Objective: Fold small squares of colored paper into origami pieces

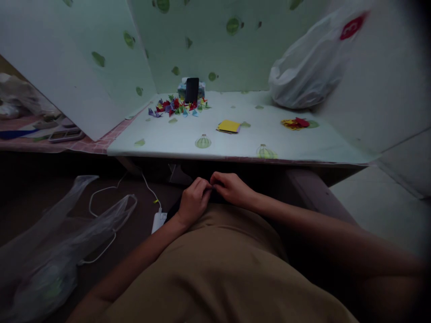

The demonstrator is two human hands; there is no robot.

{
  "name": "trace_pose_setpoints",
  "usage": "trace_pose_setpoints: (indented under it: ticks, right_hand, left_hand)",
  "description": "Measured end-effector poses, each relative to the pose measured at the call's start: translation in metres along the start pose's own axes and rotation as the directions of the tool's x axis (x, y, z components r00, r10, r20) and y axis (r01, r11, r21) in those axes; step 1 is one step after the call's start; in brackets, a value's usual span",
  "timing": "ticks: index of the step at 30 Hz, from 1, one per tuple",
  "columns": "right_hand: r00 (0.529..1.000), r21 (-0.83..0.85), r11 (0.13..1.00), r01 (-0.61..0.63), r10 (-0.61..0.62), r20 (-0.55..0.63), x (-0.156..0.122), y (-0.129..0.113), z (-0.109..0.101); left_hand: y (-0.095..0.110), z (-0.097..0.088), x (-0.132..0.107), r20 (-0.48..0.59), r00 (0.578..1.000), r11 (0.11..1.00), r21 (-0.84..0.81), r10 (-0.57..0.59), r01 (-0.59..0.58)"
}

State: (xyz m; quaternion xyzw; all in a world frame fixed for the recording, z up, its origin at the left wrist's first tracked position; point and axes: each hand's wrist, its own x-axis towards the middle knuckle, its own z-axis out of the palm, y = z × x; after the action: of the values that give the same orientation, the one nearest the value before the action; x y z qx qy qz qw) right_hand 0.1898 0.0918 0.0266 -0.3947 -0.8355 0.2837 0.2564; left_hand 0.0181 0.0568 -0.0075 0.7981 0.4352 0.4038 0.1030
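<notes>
My left hand (193, 199) and my right hand (230, 187) meet below the table edge, in my lap over a tan garment. Both have their fingers curled and pinched together where they touch. Whatever lies between the fingertips is too dark and small to make out. On the table above, a pile of folded coloured paper pieces (178, 106) lies at the back left, a stack of paper squares with a yellow one on top (229, 126) lies in the middle, and a small heap of red and yellow pieces (296, 123) lies to the right.
A dark phone (191, 90) leans upright against a tissue box behind the pile. A white plastic bag (303, 72) sits at the back right. Green patterned panels wall the table (168, 143). A clear plastic bag (67, 233), white cable and charger (158, 220) lie on the floor left.
</notes>
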Motion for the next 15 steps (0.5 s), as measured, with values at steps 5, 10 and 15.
trace_pose_setpoints:
  ticks: [5, 10, 15]
  right_hand:
    - [1.000, 0.000, 1.000, 0.002, -0.002, 0.002, 0.0003, 0.0005, 0.0007]
    - [1.000, 0.033, 0.999, 0.018, -0.017, -0.021, 0.0004, 0.0010, 0.0015]
    - [1.000, 0.058, 0.998, 0.012, -0.011, -0.018, -0.0001, -0.0001, 0.0001]
  left_hand:
    - [0.0013, -0.0010, 0.0000, 0.011, 1.000, 1.000, -0.006, -0.022, 0.022]
    - [0.0010, -0.0012, 0.0015, 0.007, 0.998, 0.997, -0.046, -0.069, 0.069]
    - [-0.0001, -0.0007, 0.0021, -0.021, 0.991, 0.984, -0.125, -0.130, 0.126]
